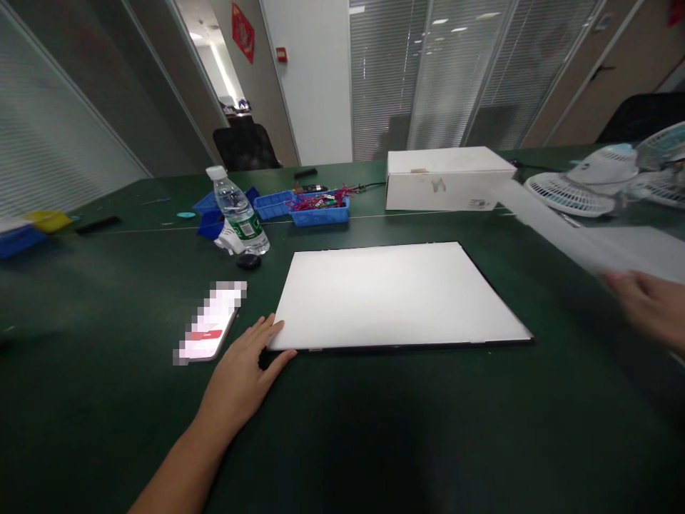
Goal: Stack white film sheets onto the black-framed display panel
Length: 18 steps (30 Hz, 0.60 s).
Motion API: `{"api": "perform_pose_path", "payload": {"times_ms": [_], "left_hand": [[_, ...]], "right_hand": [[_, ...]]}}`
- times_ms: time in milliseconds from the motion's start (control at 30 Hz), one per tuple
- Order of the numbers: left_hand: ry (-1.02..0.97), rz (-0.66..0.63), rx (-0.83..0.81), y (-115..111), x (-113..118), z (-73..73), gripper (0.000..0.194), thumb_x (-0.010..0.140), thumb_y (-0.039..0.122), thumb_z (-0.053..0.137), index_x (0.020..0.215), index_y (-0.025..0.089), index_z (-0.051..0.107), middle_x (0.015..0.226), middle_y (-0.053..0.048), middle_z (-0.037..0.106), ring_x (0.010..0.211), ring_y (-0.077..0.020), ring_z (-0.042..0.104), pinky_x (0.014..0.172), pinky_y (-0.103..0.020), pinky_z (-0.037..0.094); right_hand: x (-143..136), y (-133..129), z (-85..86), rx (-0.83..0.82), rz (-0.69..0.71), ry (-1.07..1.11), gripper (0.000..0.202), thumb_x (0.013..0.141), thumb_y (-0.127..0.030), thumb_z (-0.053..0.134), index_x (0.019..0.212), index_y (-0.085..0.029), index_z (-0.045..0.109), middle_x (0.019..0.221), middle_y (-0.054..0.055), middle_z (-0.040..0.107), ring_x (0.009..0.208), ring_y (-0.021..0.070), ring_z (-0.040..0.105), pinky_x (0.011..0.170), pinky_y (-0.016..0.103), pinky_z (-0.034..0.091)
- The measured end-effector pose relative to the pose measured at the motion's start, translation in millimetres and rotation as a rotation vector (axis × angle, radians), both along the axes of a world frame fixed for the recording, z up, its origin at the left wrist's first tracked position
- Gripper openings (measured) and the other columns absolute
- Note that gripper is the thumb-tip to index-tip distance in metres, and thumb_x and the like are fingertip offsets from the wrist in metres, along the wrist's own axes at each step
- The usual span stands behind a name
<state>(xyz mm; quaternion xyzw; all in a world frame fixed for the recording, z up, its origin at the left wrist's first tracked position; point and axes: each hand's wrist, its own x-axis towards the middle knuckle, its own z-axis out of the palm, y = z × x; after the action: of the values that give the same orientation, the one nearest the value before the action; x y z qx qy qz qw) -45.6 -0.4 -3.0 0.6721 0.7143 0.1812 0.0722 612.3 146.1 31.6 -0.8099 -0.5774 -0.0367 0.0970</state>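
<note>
A thin flat panel with a bright white face and narrow black edges lies on the dark green table. At its near left corner rests my left hand, fingers stretched along the left edge and thumb apart at the front edge. Off to the right, my right hand is blurred by motion, its fingers closed on the near edge of a thin white sheet. The sheet is raised above the table and reaches back towards a white box; part of it runs out of view.
A phone lies left of the panel. Behind it stand a water bottle, a black mouse and blue trays, one with red wiry pieces. At the back are a white box and white fans.
</note>
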Motion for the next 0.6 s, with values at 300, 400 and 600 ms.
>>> {"api": "perform_pose_path", "payload": {"times_ms": [300, 400, 600], "left_hand": [[-0.017, 0.026, -0.04, 1.1, 1.8, 5.7, 0.073, 0.093, 0.062, 0.061, 0.153, 0.021, 0.055, 0.16, -0.012, 0.053, 0.146, -0.035, 0.052, 0.119, -0.054, 0.046], [-0.037, 0.067, -0.066, 0.4, 3.1, 9.8, 0.082, 0.093, 0.062, 0.061, 0.161, 0.018, 0.043, 0.163, -0.014, 0.05, 0.146, -0.0347, 0.053, 0.12, -0.053, 0.045], [-0.063, 0.062, -0.085, -0.4, 2.9, 13.5, 0.081, 0.095, 0.057, 0.061, 0.162, 0.017, 0.04, 0.162, -0.013, 0.05, 0.147, -0.0336, 0.052, 0.122, -0.052, 0.042]], "right_hand": [[-242.6, -36.2, 25.0, 0.092, 0.694, -0.056, 0.064, 0.109, -0.052, 0.026, 0.154, -0.018, 0.056, 0.149, 0.017, 0.058, 0.14, 0.0354, 0.053, 0.114, 0.056, 0.045], [-271.6, -39.8, 5.4, 0.014, 0.847, -0.056, 0.062, 0.109, -0.05, 0.027, 0.15, -0.018, 0.061, 0.151, 0.012, 0.057, 0.147, 0.0337, 0.047, 0.121, 0.058, 0.039], [-288.9, -54.1, -19.2, -0.05, 0.985, -0.061, 0.066, 0.107, -0.061, 0.035, 0.157, -0.021, 0.053, 0.163, 0.006, 0.042, 0.152, 0.0332, 0.039, 0.123, 0.06, 0.037]]}}
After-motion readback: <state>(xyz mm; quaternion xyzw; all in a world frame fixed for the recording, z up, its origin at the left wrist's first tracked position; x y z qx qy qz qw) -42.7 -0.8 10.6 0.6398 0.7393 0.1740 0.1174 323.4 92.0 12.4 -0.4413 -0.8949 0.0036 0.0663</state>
